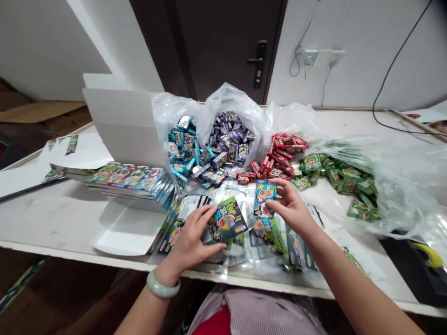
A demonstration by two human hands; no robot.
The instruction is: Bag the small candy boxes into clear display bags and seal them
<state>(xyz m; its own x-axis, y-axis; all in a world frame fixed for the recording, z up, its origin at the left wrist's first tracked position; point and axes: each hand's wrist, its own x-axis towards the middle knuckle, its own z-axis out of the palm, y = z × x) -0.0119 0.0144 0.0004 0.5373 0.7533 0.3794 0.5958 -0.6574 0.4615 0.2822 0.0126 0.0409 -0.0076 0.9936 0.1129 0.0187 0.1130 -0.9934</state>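
Note:
My left hand (195, 239), with a pale green bangle at the wrist, grips a dark printed card (226, 222) with a green top edge by its left side. Between the thumb and fingers of my right hand (289, 204) is a small blue printed packet (264, 197), held upright. Beneath both hands lie clear plastic bags and more printed cards (188, 207), partly overlapping. Just beyond my hands are heaps of small boxes: blue ones (185, 144), purple ones (228, 139) and red ones (281, 156). Green packets (344, 174) spill from a bag on the right.
A white carton (122, 123) stands with its flap raised at left, beside stacked colourful printed sheets (127, 177). At right, a black tape dispenser (412, 270) with yellow tape sits near the table edge. A dark door (223, 46) is behind the table.

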